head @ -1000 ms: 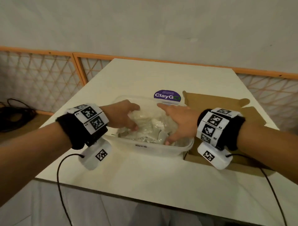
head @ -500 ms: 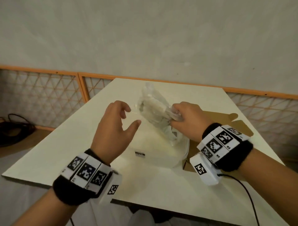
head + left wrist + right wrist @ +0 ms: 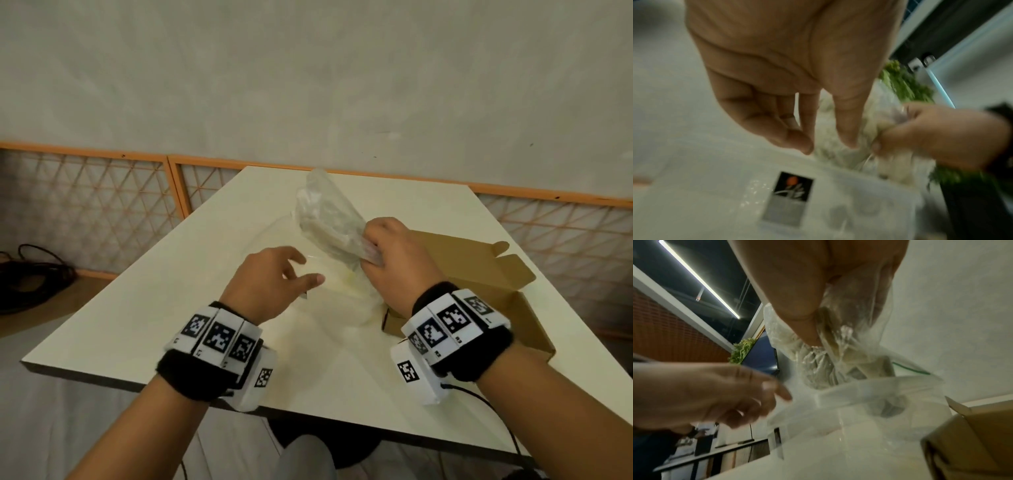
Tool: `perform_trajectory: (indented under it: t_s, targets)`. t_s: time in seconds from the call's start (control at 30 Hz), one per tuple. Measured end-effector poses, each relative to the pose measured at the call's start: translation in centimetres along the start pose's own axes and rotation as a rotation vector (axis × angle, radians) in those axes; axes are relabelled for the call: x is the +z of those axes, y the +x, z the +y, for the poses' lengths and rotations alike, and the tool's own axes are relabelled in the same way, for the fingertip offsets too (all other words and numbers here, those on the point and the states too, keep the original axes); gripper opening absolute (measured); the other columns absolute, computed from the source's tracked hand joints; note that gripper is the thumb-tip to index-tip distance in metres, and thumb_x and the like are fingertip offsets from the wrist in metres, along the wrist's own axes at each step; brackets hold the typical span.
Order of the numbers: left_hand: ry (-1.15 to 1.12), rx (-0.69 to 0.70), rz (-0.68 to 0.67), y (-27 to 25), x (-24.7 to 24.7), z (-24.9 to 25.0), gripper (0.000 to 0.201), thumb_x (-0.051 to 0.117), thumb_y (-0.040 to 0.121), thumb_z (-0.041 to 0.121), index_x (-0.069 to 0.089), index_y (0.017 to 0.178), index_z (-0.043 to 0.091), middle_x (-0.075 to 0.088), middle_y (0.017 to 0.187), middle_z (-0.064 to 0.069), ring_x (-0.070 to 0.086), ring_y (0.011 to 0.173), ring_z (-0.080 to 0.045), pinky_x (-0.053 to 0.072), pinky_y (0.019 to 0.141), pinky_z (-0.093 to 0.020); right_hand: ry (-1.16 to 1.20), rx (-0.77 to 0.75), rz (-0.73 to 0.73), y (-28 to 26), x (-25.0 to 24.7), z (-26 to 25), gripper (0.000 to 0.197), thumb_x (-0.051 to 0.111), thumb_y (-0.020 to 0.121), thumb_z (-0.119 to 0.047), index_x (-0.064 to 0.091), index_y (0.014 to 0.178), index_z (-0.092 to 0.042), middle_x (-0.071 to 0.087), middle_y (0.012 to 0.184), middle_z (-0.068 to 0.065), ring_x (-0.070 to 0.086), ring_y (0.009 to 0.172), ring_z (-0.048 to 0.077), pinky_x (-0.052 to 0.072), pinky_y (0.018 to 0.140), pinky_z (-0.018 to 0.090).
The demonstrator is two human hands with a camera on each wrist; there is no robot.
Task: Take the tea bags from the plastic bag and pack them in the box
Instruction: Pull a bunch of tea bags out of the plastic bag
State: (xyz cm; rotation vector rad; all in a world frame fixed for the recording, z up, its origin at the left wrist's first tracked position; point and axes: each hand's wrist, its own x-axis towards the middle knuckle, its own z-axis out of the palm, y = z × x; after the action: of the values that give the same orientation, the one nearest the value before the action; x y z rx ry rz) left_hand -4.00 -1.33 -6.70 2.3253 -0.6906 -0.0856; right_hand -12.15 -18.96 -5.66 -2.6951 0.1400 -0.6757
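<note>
My right hand (image 3: 371,250) grips a clear plastic bag (image 3: 329,222) of pale tea bags by its bunched end and holds it tilted in the air above a clear plastic container (image 3: 342,308). In the right wrist view the bag (image 3: 818,366) hangs crumpled under my thumb. My left hand (image 3: 308,270) hovers just left of the bag with fingers loosely curled and nothing in them, as the left wrist view (image 3: 807,146) also shows. The open brown cardboard box (image 3: 479,267) lies to the right of the container, flaps up.
The white table (image 3: 171,308) carries the container, which has a dark label (image 3: 789,198) on its near wall, and the box. An orange-framed lattice fence (image 3: 102,205) runs behind. Black cables (image 3: 34,270) lie on the floor at left.
Both hands were down in the container on the bag. My right hand has lifted the bag up out of it, and my left hand has let go and drawn back.
</note>
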Motion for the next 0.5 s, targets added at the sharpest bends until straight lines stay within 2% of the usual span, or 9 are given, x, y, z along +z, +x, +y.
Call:
perform_trajectory:
  t_s: [0.07,0.13,0.17,0.23,0.27,0.3,0.4,0.47,0.5]
  targets:
    - [-0.421,-0.046,-0.046,-0.5,-0.4,1.3,0.058,0.069,0.069,0.059,0.054,0.112,0.023,0.068,0.09,0.005,0.068,0.072,-0.004,0.05,0.066,-0.02,-0.098,0.015,-0.033,0.4,0.8,-0.2,0.016,0.054,0.086,-0.009,0.054,0.099,-0.018,0.046,0.13,0.007,0.044,0.118,0.029,0.033,0.106,0.047]
    - [-0.685,-0.112,-0.094,-0.5,-0.5,2.3,0.064,0.07,0.067,0.058,0.052,0.115,0.019,0.069,0.1,0.0,0.071,0.08,-0.009,0.057,0.071,-0.028,-0.147,0.004,-0.103,0.7,1.5,-0.7,0.02,0.052,0.087,-0.008,0.054,0.106,-0.014,0.031,0.147,0.009,0.03,0.131,0.03,0.029,0.109,0.041]
    - [-0.706,-0.116,-0.079,-0.1,-0.3,2.5,0.055,0.071,0.073,0.05,0.052,0.114,0.017,0.069,0.102,-0.003,0.071,0.082,-0.012,0.058,0.072,-0.031,-0.137,-0.021,-0.136,0.8,1.7,-1.0,0.02,0.055,0.086,-0.012,0.054,0.105,-0.015,0.025,0.151,0.007,0.024,0.134,0.028,0.027,0.109,0.039]
    - [-0.685,-0.094,0.0,0.9,-0.4,2.8,0.029,0.067,0.086,0.021,0.052,0.11,0.011,0.067,0.102,-0.01,0.07,0.082,-0.019,0.059,0.066,-0.028,-0.017,-0.024,-0.182,0.9,1.7,-1.3,0.026,0.065,0.081,-0.031,0.055,0.104,-0.024,0.02,0.153,0.001,0.016,0.139,0.023,0.016,0.111,0.034]
    - [-0.688,-0.085,0.023,1.3,-0.5,2.7,0.019,0.061,0.088,0.008,0.053,0.106,0.009,0.066,0.1,-0.013,0.068,0.079,-0.021,0.058,0.062,-0.026,0.097,0.021,-0.193,0.9,1.4,-1.4,0.033,0.068,0.077,-0.04,0.054,0.105,-0.03,0.022,0.151,-0.002,0.015,0.14,0.02,0.012,0.109,0.03]
    - [-0.703,-0.078,0.024,1.8,-0.6,2.5,0.016,0.055,0.088,-0.001,0.054,0.101,0.009,0.064,0.096,-0.013,0.065,0.076,-0.022,0.057,0.059,-0.024,0.235,0.082,-0.177,1.0,1.1,-1.5,0.042,0.068,0.075,-0.046,0.05,0.111,-0.034,0.028,0.148,-0.003,0.02,0.139,0.018,0.014,0.108,0.028]
    - [-0.782,-0.101,-0.015,2.8,-1.1,2.3,0.035,0.048,0.087,-0.011,0.054,0.086,0.024,0.058,0.086,-0.006,0.059,0.073,-0.018,0.054,0.064,-0.025,0.533,0.332,-0.101,2.1,0.9,-0.2,0.06,0.064,0.081,-0.045,0.037,0.132,-0.03,0.042,0.133,-0.002,0.041,0.124,0.015,0.035,0.105,0.035]
    - [-0.814,-0.136,-0.017,3.5,-1.1,2.3,0.043,0.048,0.087,-0.013,0.051,0.084,0.03,0.051,0.08,-0.002,0.055,0.075,-0.017,0.05,0.071,-0.027,0.627,0.419,-0.071,2.8,0.9,1.0,0.05,0.066,0.083,-0.034,0.046,0.126,-0.015,0.056,0.111,0.004,0.056,0.1,0.018,0.046,0.091,0.035]
    - [-0.817,-0.147,-0.01,3.9,-0.8,2.2,0.04,0.05,0.087,-0.012,0.053,0.092,0.027,0.051,0.082,-0.001,0.054,0.078,-0.017,0.049,0.073,-0.026,0.651,0.42,-0.054,3.0,0.9,1.4,0.038,0.066,0.083,-0.027,0.054,0.112,-0.004,0.059,0.094,0.007,0.057,0.082,0.019,0.047,0.081,0.032]
